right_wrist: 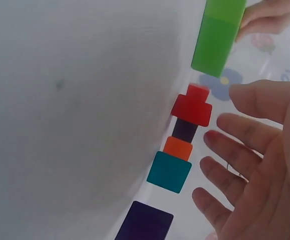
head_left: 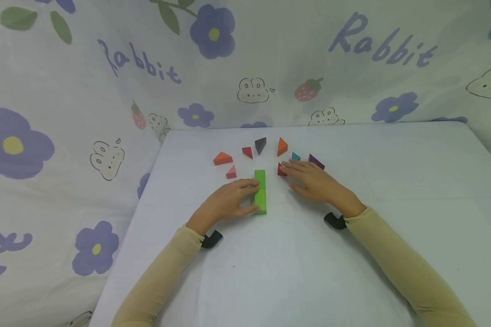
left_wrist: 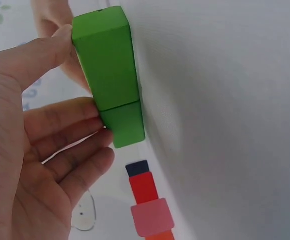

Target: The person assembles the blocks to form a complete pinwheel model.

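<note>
Two green blocks (head_left: 260,201) lie end to end in a line at the middle of the table. My left hand (head_left: 229,200) rests beside them, its thumb and fingertips touching their left side; in the left wrist view the fingers (left_wrist: 79,120) look relaxed, not wrapped round the blocks. To the right, my right hand (head_left: 313,181) hovers with fingers extended, its fingertips by a small red triangular block (head_left: 282,170) that they partly cover. A teal block (head_left: 296,156) and a purple triangular block (head_left: 317,161) sit just beyond that hand. In the right wrist view its fingers (right_wrist: 235,145) hold nothing.
Beyond the green blocks, several triangular blocks form a loose arc: orange (head_left: 222,158), pink (head_left: 231,172), red (head_left: 247,152), dark grey (head_left: 260,145) and another orange (head_left: 282,146). A patterned curtain (head_left: 286,59) rises behind the white table (head_left: 290,272).
</note>
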`<state>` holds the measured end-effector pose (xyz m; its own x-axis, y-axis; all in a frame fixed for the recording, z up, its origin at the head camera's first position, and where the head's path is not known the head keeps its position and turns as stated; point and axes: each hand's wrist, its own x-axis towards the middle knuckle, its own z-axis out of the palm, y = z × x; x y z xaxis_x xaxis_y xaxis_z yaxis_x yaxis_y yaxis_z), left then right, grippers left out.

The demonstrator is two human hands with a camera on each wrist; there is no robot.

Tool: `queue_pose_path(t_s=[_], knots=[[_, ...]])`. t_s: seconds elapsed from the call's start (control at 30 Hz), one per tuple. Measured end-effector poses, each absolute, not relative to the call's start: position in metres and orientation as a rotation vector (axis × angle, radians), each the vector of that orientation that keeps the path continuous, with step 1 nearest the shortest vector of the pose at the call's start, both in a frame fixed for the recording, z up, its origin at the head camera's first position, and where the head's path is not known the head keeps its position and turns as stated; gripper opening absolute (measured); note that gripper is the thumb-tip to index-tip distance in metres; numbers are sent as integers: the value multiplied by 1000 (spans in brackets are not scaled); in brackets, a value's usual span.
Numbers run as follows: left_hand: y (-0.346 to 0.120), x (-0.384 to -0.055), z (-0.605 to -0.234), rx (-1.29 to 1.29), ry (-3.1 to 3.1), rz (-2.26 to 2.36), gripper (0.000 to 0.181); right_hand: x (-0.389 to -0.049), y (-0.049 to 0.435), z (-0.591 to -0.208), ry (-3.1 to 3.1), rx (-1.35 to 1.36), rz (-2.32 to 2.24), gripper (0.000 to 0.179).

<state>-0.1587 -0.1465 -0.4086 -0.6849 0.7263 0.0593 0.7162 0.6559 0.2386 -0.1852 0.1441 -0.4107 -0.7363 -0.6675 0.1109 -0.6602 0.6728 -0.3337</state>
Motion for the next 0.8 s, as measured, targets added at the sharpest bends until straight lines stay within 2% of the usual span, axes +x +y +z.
queue_pose_path(t_s=[0.4, 0.8], knots=[[-142, -154, -407, 1259, 2807, 356, 62, -204, 129, -418, 2821, -1037, -515, 54], [-142, -154, -408, 1280, 2809, 342, 63, -215, 106, -419, 2735, -1077, -645, 52]])
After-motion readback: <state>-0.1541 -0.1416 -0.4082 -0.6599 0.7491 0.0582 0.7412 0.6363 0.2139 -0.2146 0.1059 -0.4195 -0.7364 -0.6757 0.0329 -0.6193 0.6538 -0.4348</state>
